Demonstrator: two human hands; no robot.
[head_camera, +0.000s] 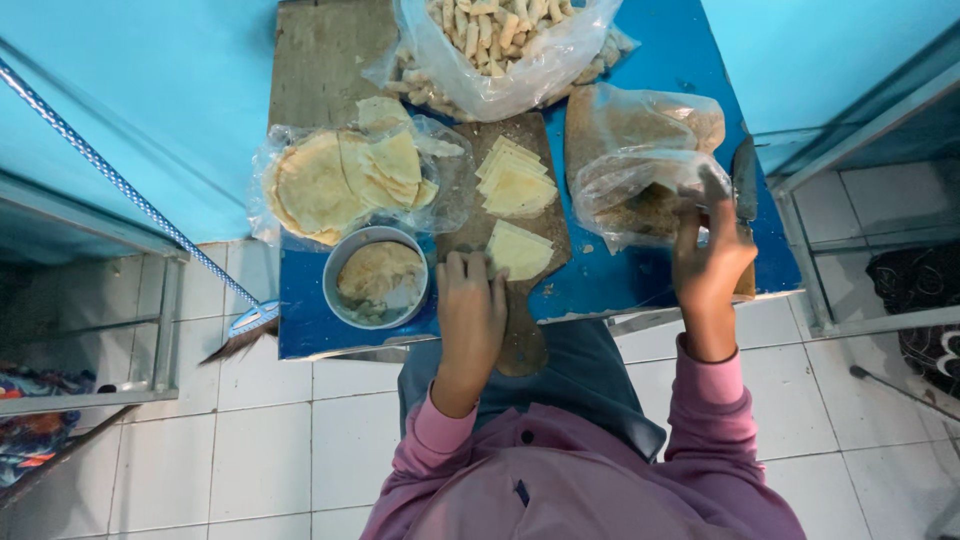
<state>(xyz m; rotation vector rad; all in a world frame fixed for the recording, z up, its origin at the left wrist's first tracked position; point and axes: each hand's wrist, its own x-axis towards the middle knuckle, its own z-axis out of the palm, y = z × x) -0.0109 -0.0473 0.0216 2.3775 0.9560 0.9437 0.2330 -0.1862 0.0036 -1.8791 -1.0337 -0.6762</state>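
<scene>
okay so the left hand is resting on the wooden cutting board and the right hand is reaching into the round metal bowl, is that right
Not quite. The right hand is reaching into the clear plastic bag on the right side of the blue table, not the round metal bowl. The head view shows it. The left hand does rest on the wooden cutting board.

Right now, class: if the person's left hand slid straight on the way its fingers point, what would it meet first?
The left hand lies on the wooden board, fingers pointing up the picture. It would probably first meet the near edge of the pale square wrapper just right of its fingertips, though its line may pass along the bare board beside it.
</scene>
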